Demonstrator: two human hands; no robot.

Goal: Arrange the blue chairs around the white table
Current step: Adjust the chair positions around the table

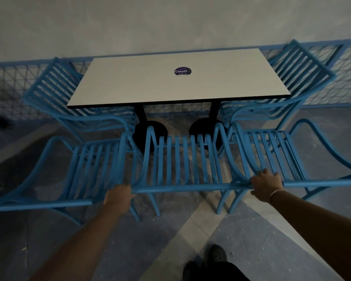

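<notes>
Pushing the middle chair [182, 165] forward toward the white table [170, 86] looks like the step in hand, and the likeliest trouble is a snag. Its curved arms stand just beside, perhaps touching, those of the near-left chair [85, 165] and the near-right chair [276, 151], so a shove that is not square could hook a neighbour and drag it askew. Uneven force from the two arms would cause exactly that. A second risk lies farther out from the hands, where the black table bases [150, 130] sit ahead of the seat; the chair's front legs could knock them if it goes in too far. Fingers could also be nipped where the neighbouring frames crowd the top rail [190, 187]. The left hand [119, 196] is curled round that rail at its left corner, and the right hand [266, 184] wraps its fingers over the right corner, thumb below. The chair's slatted back and seat drop away directly ahead of and between both hands. The table lies beyond them, well apart, and the neighbour chairs flank each hand on its outer side.
</notes>
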